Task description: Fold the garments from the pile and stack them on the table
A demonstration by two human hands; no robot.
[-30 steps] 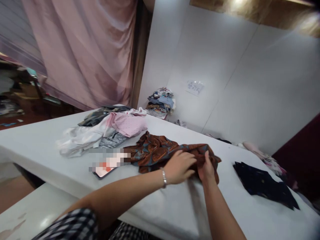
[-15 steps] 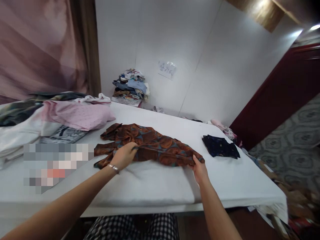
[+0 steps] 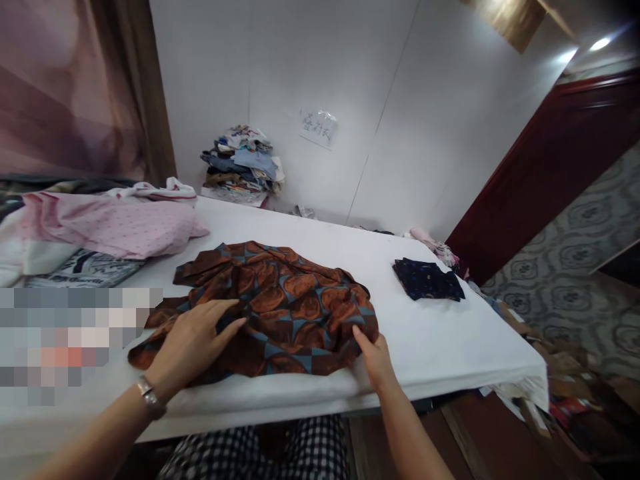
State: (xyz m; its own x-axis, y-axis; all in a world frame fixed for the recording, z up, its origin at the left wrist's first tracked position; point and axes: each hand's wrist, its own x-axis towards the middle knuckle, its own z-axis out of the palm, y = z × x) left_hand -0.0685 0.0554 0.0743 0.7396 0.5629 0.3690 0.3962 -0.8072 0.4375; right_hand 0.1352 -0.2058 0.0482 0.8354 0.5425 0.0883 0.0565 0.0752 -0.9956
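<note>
A brown shirt [image 3: 300, 307] with rust circles and blue-grey patches lies spread and wrinkled on the white-covered table [image 3: 320, 233]. On its left part rests my left hand [image 3: 195, 333], thumb apart from the stretched fingers; a bracelet circles that wrist. My right hand [image 3: 375, 360] pinches the shirt's right end, thumb on top and the other fingers hidden under the cloth. To the left, narrow ends of the shirt stick out past my left hand.
A folded dark navy garment [image 3: 429, 279] lies to the right. Pink cloth [image 3: 115, 223] and other loose garments are heaped at the left. Against the wall stands a stack of folded clothes [image 3: 240, 163], beside a paper sign [image 3: 319, 128]. A blurred-out patch covers the near left.
The shirt has gone from a narrow, stretched strip to a wider spread. My left hand has loosened from its grip and moved left and nearer; the right still holds its end.
</note>
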